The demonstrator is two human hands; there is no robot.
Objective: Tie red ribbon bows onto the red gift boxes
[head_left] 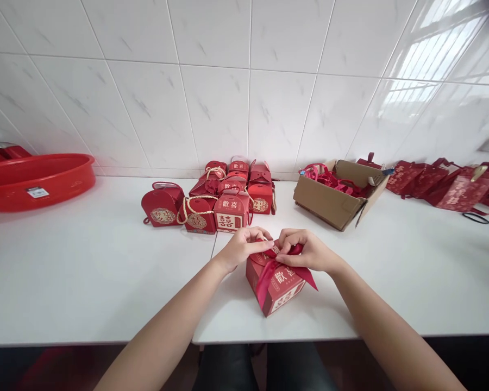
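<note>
A red gift box with gold and cream lettering stands near the front edge of the white table. Dark pink ribbon lies across its top in a bow, with two tails hanging over the sides. My left hand pinches the ribbon at the left of the knot. On the other side, my right hand grips the right loop between thumb and fingers. The knot itself is partly covered by my fingers.
Behind the box, several red gift boxes with cords stand grouped. A cardboard box of red ribbons is at back right, beside red bags and a black loop. A red basin sits far left, near the tiled wall.
</note>
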